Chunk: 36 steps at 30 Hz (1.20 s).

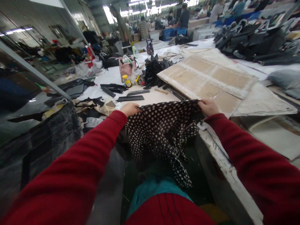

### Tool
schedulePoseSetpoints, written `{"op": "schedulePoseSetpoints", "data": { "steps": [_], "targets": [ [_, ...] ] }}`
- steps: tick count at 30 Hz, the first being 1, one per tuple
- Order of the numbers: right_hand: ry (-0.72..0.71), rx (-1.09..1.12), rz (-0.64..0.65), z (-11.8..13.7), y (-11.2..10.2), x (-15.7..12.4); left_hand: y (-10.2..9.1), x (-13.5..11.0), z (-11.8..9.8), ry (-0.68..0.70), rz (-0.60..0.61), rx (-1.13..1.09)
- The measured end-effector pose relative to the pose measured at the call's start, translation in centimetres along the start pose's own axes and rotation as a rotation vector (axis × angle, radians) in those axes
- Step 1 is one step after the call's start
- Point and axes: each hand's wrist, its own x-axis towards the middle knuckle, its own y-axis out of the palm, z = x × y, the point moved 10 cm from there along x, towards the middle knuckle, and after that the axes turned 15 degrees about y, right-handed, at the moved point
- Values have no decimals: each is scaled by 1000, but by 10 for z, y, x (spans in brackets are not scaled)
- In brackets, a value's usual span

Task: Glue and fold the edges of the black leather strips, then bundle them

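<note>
A black polka-dot cloth with pale dots hangs between my two hands, its upper edge pulled nearly straight. My left hand pinches the upper left corner. At the upper right corner my right hand grips the same edge. Lower down, the cloth falls in loose folds, with one narrow end dangling toward the floor. Just beyond the cloth, dark flat strips lie on the white work table.
Flat cardboard covers the table's right side. A yellow-lidded jar, a pink bag and a black scrap heap stand farther back. Black pieces are piled at right. A metal post slants at left. Several people work in the background.
</note>
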Motion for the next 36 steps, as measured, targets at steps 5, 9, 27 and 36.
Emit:
{"op": "schedulePoseSetpoints", "data": {
  "steps": [5,9,27,36],
  "targets": [
    [3,-76,13,-4,43,43,40,13,34,-23,133,129],
    [5,-123,45,-38,81,50,87,-19,51,1,215,149],
    [211,-569,916,-317,282,-228,322,-350,67,-217,1181,-98],
    [234,-623,982,-355,286,-254,275,-441,90,-427,1035,-66]
  ]
}}
